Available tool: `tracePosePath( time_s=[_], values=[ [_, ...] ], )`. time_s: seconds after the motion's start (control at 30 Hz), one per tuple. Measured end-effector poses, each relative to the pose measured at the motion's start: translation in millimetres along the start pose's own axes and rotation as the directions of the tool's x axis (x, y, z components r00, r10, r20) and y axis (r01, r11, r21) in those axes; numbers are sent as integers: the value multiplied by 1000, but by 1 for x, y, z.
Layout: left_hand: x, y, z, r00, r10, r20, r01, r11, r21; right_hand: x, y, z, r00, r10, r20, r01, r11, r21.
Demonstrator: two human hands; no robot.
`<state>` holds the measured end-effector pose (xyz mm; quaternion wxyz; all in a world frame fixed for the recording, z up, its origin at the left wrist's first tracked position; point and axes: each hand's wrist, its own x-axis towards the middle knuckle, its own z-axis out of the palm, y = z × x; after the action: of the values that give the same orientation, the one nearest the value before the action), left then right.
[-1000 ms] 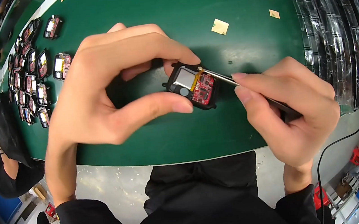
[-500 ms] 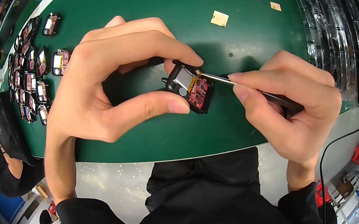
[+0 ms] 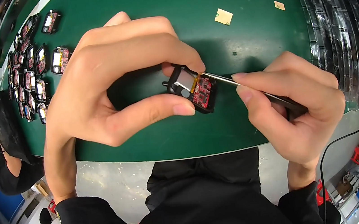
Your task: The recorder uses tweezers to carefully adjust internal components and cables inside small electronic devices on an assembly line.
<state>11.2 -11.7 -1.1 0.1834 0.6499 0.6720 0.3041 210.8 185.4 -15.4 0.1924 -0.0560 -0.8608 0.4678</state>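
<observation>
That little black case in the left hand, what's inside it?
The open black case shows a silvery flat battery and a red circuit board. The thin tool from the right hand touches them. The left hand pinches the case; anything beneath stays hidden.

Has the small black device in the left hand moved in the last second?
No. The small black device sits about as far below the tan square on the green mat.

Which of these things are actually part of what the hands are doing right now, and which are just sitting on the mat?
In use:
- small black open-cased device with red circuit board, pinched by left hand
- thin metal tweezers, gripped by right hand

Lying about:
- rows of similar black devices
- tan paper squares
- stacked clear plastic trays
- green mat
</observation>
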Motion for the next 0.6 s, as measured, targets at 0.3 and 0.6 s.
tracePosePath(
  time_s=[0.3, 0.6],
  values=[
    [0, 1, 1, 1000, -30, -5, 30, 999, -18, 0, -1, 0, 999, -43, 14, 43, 999, -30],
    [-1, 1, 1, 1000, -20, -17, 20, 1000, -20, -3, -1, 1, 996, -86, 9, 87, 993, -81]
  ],
)
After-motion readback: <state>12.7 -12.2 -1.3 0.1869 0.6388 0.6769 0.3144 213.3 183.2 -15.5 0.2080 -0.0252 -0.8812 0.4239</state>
